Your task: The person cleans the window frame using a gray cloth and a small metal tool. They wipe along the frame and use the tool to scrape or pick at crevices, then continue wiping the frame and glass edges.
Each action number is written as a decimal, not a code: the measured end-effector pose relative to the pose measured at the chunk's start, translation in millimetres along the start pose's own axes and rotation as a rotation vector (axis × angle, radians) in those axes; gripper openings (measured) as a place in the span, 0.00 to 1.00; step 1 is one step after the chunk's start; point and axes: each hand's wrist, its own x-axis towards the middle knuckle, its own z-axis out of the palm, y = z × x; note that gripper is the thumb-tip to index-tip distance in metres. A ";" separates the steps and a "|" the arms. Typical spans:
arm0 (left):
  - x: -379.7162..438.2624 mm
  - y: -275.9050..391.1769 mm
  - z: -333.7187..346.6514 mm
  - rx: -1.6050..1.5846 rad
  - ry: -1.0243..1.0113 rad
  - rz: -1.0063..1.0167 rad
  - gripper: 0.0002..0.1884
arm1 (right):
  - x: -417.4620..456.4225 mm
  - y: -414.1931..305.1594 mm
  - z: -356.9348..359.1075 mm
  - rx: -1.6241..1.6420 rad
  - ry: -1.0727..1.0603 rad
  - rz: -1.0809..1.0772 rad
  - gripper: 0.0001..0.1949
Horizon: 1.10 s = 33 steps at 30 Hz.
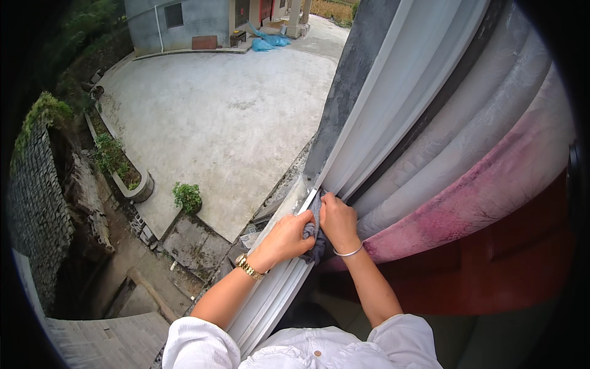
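Observation:
A grey cloth lies bunched in the lower corner of a white window frame, where the sill track meets the upright. My left hand, with a gold-coloured watch at the wrist, grips the cloth from the left, its thumb and forefinger pinching a fold. Close beside it, my right hand, with a silver bangle at the wrist, has its curled fingers on the cloth's upper part, against the foot of the upright. Part of the cloth is hidden under both hands.
Right of the frame hang grey and pink curtains, near a reddish-brown wooden surface. Beyond the window opening, far below, lie a concrete yard, a potted shrub, a curved planter and a tiled roof.

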 end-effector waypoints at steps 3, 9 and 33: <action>-3.1 -0.5 -2.1 0.050 -0.035 0.061 0.14 | -12.2 -0.1 -2.5 -0.008 -0.036 -0.029 0.04; 2.9 -14.9 7.1 0.029 0.059 0.081 0.14 | -4.7 -4.9 5.4 -0.141 -0.071 0.019 0.05; -28.7 -15.7 -5.2 0.094 0.103 0.182 0.14 | -0.1 -26.8 14.4 -0.068 -0.159 -0.120 0.11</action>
